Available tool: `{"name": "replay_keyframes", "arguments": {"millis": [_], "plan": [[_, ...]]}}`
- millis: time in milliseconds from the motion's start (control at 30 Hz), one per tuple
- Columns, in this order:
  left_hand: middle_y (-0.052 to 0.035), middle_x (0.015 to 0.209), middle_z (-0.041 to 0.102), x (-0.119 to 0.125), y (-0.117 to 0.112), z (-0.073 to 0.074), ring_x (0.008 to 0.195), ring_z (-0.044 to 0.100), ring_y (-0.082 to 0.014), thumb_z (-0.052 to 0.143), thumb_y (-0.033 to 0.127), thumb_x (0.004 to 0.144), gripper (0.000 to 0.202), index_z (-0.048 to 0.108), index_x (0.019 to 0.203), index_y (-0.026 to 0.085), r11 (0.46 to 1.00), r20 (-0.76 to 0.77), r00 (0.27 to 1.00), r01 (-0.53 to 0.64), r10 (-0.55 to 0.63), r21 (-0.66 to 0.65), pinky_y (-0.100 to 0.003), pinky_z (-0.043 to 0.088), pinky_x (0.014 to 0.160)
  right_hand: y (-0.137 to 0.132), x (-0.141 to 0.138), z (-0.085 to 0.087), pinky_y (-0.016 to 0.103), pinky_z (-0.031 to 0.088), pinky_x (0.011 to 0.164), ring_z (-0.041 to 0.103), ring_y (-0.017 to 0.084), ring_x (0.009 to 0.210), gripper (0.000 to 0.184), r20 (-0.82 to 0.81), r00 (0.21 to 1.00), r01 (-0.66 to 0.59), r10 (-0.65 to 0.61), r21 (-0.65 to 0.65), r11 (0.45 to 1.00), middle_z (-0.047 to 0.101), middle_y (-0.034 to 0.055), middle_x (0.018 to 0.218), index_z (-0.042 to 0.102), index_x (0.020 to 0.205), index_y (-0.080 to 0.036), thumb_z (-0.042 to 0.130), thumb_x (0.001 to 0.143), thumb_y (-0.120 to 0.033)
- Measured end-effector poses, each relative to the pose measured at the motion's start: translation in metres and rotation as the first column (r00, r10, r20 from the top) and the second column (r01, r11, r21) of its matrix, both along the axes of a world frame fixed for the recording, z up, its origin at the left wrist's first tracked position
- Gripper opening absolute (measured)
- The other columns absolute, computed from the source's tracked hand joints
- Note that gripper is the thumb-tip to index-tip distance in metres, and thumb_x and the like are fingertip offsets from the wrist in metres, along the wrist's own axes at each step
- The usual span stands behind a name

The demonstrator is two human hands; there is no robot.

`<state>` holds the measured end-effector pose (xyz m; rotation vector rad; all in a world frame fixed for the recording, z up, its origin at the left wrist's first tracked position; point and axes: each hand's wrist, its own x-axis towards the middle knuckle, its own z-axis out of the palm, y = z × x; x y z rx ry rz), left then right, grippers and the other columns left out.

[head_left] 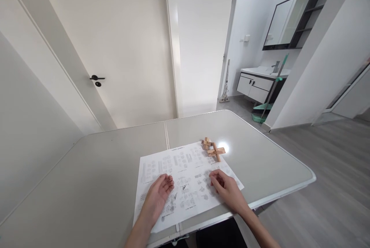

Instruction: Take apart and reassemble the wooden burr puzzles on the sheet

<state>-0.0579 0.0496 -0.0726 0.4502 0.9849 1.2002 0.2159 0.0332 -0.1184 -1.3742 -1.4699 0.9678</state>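
Note:
A printed instruction sheet (189, 171) with small diagrams lies on the table beneath both hands. My left hand (160, 195) rests over its left part, palm turned inward, fingers loosely bent and holding nothing. Over the right part is my right hand (227, 190), with its fingers curled and a gap between thumb and fingers; nothing shows in it. Beyond this hand, at the sheet's upper right corner, sits a cross-shaped wooden puzzle (216, 151). A smaller wooden block puzzle (206, 143) stands right behind it, the two seeming to touch.
The grey folding table (95, 174) has a seam across its middle and a rounded metal edge on the right. Behind it is a closed door (130, 47). A washbasin cabinet (257, 84), a mop (227, 82) and a green dustpan (258, 117) are farther off.

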Motion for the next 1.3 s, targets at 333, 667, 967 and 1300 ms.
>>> {"name": "replay_keyframes", "arguments": {"millis": [333,667,967,1300], "plan": [[-0.0042,0.087,0.068,0.041,0.032,0.02,0.066,0.059,-0.0149,0.05,0.054,0.098,0.038,0.06,0.083,0.021,0.848,-0.78,0.603,0.491,-0.165,0.2,-0.028,0.05,0.065,0.002,-0.001,0.002,0.028,0.042,0.061,0.06,0.02,0.064,0.029,-0.02,0.999,0.036,-0.036,0.022,0.999,0.068,0.0014,0.074,0.063,0.094,-0.022,0.051,0.097,-0.048],[-0.0106,0.116,0.069,0.147,0.158,-0.009,0.1,0.069,-0.0248,0.064,0.039,0.097,0.035,0.062,0.122,0.015,0.847,-0.927,0.369,0.512,-0.065,0.144,-0.044,0.057,0.089,0.006,-0.002,0.001,0.027,0.042,0.058,0.059,0.018,0.061,0.031,-0.07,0.996,0.057,-0.053,0.052,0.997,0.067,0.0009,0.071,0.063,0.091,-0.022,0.05,0.098,-0.049],[-0.0107,0.115,0.07,0.137,0.164,-0.003,0.093,0.069,-0.0212,0.058,0.038,0.101,0.03,0.064,0.118,0.015,0.83,-0.9,0.431,0.477,0.065,0.288,-0.04,0.059,0.083,0.005,-0.001,0.003,0.029,0.043,0.059,0.058,0.019,0.061,0.036,-0.098,0.994,0.053,-0.047,0.053,0.997,0.067,0.0021,0.071,0.065,0.092,-0.021,0.05,0.098,-0.054],[0.0011,0.078,0.067,0.099,0.068,0.045,0.065,0.056,-0.0149,0.062,0.042,0.095,0.019,0.061,0.089,0.024,0.695,-0.802,0.559,0.49,0.213,0.526,-0.025,0.044,0.063,0.022,-0.004,0.052,0.026,0.041,0.051,0.057,0.014,0.06,0.054,-0.488,0.869,-0.112,0.084,-0.028,0.993,0.064,0.0032,0.086,0.06,0.106,-0.02,0.051,0.093,-0.071]]}}
